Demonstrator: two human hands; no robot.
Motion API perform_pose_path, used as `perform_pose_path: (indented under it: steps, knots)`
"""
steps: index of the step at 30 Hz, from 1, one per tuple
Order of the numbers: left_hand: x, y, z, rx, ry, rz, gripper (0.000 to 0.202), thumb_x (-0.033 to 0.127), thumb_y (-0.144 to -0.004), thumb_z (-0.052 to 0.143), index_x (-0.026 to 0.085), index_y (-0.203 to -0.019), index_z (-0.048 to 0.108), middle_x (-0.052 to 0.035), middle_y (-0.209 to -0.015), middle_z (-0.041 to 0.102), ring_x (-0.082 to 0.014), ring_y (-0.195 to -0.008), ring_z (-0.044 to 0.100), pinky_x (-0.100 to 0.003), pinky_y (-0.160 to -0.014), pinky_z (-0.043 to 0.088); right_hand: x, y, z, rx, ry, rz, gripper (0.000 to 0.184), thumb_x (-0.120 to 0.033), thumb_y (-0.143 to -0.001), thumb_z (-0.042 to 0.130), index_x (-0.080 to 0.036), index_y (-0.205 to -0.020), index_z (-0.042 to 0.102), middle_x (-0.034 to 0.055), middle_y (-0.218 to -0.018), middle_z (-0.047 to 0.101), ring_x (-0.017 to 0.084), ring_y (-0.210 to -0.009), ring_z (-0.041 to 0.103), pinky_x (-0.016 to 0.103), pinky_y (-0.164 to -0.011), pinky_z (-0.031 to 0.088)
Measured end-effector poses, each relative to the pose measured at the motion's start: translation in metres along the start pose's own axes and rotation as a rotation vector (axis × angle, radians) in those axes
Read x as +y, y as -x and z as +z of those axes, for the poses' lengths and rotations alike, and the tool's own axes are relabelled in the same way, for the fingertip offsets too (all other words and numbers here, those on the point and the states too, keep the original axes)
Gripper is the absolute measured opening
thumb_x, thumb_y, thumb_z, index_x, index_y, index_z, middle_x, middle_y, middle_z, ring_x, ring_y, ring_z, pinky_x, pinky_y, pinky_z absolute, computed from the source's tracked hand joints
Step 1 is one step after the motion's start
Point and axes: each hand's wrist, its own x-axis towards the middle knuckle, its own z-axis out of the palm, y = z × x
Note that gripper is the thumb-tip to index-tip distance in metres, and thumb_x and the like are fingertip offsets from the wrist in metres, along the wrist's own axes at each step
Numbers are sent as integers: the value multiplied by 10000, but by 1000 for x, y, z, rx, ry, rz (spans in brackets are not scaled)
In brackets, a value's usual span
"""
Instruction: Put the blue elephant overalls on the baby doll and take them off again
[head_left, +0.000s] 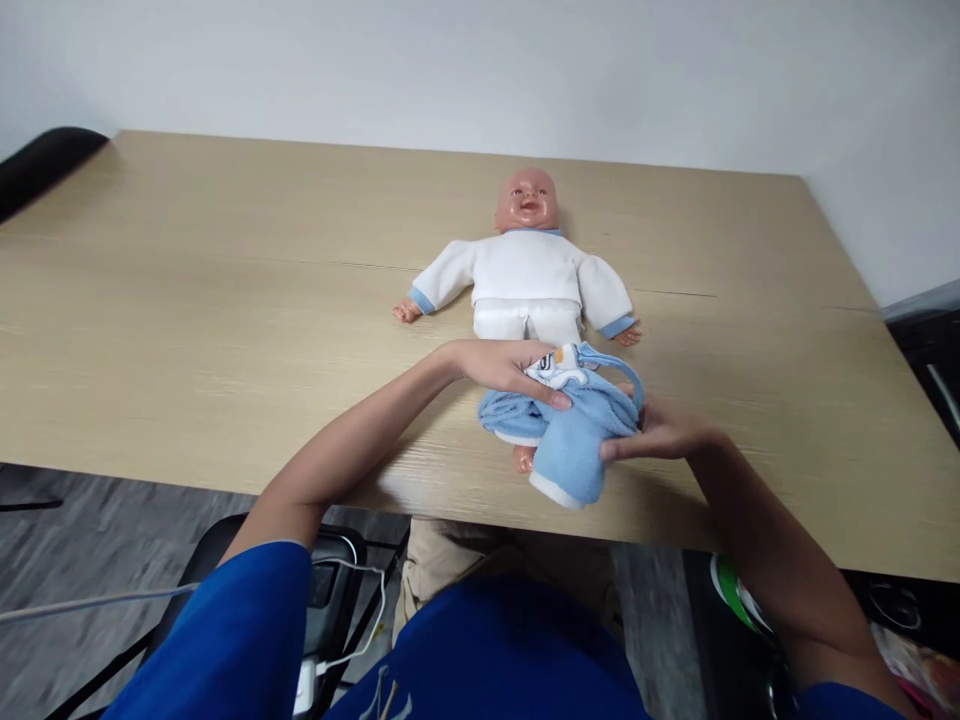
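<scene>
I have both hands at work over the near half of the worktop [247, 400], with a light-blue garment [574, 445] gathered between them. The left hand [514, 368] grasps it from above: the thumb presses on the blue cloth and the fingers go out of my sight behind a printed patch [559, 368] just beside the thumb. The right hand [660, 428] grips the opposite side, its thumb on the front of a leg section and its other fingers mostly hidden behind the fabric. A blue strap [634, 378] arches up just beyond the right hand's fingers.

One white-trimmed leg end [556, 490] hangs between the hands, nearer to me than either of them. The other leg section is bunched up right below the left hand, and a doll's foot [523, 458] shows beneath its edge; I can't tell whether the foot passes through that leg.

The doll [527, 270] lies face up on the worktop, its body straight beyond the left hand and its head farthest off. It has on a white top [525, 268] with blue cuffs, and white trousers [501, 318] whose lower part is covered by the left hand and the garment.
</scene>
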Motion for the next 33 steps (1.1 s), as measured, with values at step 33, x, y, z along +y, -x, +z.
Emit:
perform_pose_path:
  steps: [33]
  knots:
    - [-14, 3, -4, -7, 62, -7, 571, 638, -801, 1116, 195, -1061, 867, -126, -1096, 926, -321, -1101, 889, -432, -1045, 765, 5, -12, 14, 37, -60, -101, 741, -779, -748, 1103, -239, -1205, 883, 79, -1037, 893, 368, -1032, 890, 556, -1010, 790]
